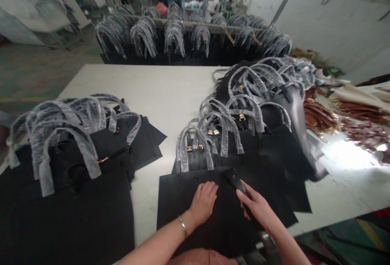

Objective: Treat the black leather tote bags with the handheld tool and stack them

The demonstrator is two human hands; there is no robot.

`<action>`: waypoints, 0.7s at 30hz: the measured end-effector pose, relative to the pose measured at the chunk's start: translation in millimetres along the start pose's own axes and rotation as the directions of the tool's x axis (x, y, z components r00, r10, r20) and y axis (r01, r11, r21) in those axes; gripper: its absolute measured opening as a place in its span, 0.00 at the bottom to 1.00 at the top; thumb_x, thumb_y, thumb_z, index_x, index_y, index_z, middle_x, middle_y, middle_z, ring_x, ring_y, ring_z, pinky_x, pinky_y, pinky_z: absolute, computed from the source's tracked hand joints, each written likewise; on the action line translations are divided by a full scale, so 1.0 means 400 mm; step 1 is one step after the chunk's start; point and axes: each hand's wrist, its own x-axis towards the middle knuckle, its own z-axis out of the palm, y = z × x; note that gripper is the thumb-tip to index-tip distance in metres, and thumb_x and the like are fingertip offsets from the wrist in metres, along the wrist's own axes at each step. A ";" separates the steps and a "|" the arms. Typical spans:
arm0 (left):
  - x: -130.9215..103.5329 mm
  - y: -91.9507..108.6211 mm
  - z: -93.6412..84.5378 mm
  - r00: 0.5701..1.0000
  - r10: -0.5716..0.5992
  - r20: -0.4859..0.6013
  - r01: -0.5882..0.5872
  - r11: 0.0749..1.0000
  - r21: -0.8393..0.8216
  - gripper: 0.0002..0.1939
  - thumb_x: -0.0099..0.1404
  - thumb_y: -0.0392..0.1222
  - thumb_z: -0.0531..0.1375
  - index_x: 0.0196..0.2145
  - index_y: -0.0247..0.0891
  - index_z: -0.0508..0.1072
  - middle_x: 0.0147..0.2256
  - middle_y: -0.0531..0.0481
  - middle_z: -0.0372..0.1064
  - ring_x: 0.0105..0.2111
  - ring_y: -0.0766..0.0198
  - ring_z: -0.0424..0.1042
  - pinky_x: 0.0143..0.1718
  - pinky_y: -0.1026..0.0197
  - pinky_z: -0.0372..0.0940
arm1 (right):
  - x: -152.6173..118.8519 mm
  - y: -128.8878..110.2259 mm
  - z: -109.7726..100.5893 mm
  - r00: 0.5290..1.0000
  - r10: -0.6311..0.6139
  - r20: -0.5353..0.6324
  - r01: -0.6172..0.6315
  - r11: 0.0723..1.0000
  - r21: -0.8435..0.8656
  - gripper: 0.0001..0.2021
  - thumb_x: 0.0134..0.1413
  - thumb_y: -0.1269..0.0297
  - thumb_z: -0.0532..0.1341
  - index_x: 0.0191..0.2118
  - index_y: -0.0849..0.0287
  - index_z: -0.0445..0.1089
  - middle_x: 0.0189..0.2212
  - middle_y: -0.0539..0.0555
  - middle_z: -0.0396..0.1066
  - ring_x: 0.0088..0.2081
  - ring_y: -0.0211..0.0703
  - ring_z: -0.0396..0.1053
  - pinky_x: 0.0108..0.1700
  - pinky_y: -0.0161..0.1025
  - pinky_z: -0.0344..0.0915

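A black bag panel (179,200) lies flat on the white table in front of me, with plastic-wrapped handles (210,157) at its far edge. My left hand (204,203), a bracelet on its wrist, rests on this panel with fingers stretched out and holding nothing. Closed around a long black strap (234,179) is my right hand (254,205). The strap's far end lies over the panel's upper right part and has a small shiny dot. Its lower part is hidden by the hand and blurred. Small gold clasps (195,148) show between the handles just beyond.
More black bags with wrapped handles (258,82) are piled behind and right. Another stack (70,216) covers the table's left side. Brown straps with gold ends (319,116) lie at the far right. A rack of hanging bags (173,33) stands beyond the white table (146,82).
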 end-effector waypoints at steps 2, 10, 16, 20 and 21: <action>0.029 -0.034 -0.019 1.000 -0.028 -0.006 0.028 0.999 0.031 0.23 0.70 0.40 0.51 0.61 0.37 0.58 0.60 0.43 0.59 0.58 0.52 0.59 0.58 0.48 0.56 | -0.017 0.011 0.011 1.000 0.021 0.012 -0.020 0.999 -0.035 0.33 0.57 0.50 0.57 0.65 0.57 0.54 0.19 0.43 0.65 0.16 0.37 0.66 0.18 0.32 0.63; 0.135 -0.116 -0.075 0.997 -0.060 0.053 0.073 0.959 -0.275 0.45 0.54 0.43 0.69 0.63 0.42 0.52 0.63 0.42 0.53 0.59 0.51 0.59 0.57 0.48 0.61 | -0.021 -0.018 0.068 0.994 0.064 0.093 -0.056 0.995 -0.081 0.31 0.59 0.53 0.56 0.66 0.56 0.53 0.19 0.43 0.65 0.15 0.35 0.66 0.16 0.31 0.61; 0.169 -0.161 -0.076 0.999 -0.017 0.043 0.038 0.834 -0.551 0.45 0.46 0.32 0.71 0.60 0.41 0.59 0.59 0.41 0.59 0.59 0.49 0.60 0.59 0.46 0.59 | 0.020 -0.073 0.107 0.988 0.064 0.140 -0.050 0.994 -0.096 0.29 0.60 0.53 0.55 0.65 0.55 0.54 0.18 0.44 0.65 0.15 0.36 0.66 0.15 0.30 0.61; 0.167 -0.163 -0.076 0.998 -0.053 0.029 0.060 0.811 -0.582 0.49 0.45 0.31 0.71 0.62 0.41 0.55 0.58 0.40 0.61 0.57 0.49 0.63 0.58 0.46 0.60 | 0.030 -0.102 0.115 0.986 0.069 0.153 -0.052 0.992 -0.115 0.28 0.60 0.51 0.56 0.63 0.53 0.56 0.17 0.43 0.65 0.15 0.36 0.67 0.15 0.30 0.61; 0.166 -0.164 -0.075 0.998 -0.057 0.028 0.063 0.807 -0.587 0.50 0.44 0.30 0.71 0.62 0.41 0.54 0.59 0.40 0.60 0.57 0.48 0.63 0.58 0.47 0.60 | 0.028 -0.105 0.114 0.984 0.077 0.160 -0.057 0.991 -0.122 0.28 0.59 0.51 0.56 0.63 0.54 0.56 0.17 0.44 0.65 0.15 0.37 0.67 0.15 0.30 0.61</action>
